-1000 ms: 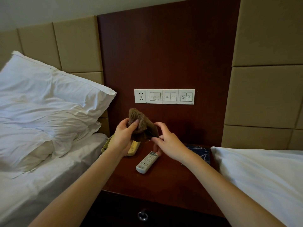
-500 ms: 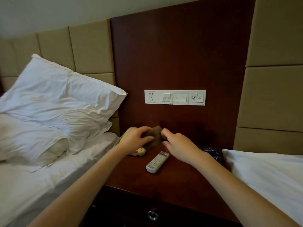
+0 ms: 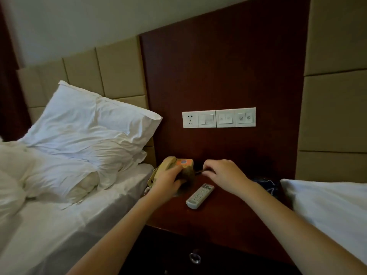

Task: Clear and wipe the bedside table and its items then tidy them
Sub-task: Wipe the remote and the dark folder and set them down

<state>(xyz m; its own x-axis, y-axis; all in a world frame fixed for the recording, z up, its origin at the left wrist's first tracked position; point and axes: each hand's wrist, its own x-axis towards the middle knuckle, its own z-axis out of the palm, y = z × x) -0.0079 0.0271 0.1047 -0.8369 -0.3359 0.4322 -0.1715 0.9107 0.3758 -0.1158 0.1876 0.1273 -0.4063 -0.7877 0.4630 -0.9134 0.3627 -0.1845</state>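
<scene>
- The table (image 3: 218, 225) is not cleared. The phone (image 3: 172, 165), the remote (image 3: 199, 196) and a dark blue item (image 3: 267, 185) all sit on it, so we judge the task barely begun.
- The phone stands at the back left corner with its handset on. Wiping it looks like our step in hand.
- Our left hand (image 3: 167, 182) grips the brown cloth (image 3: 188, 173) and holds it against the phone's near right corner.
- Our right hand (image 3: 223, 172) is low, just beside the cloth, with its fingers curled. A dark strip runs to its fingertips, and we cannot tell whether it pinches that.
- The remote lies near the middle, apart from both hands. It, the table top and the tidying are left to do.
</scene>
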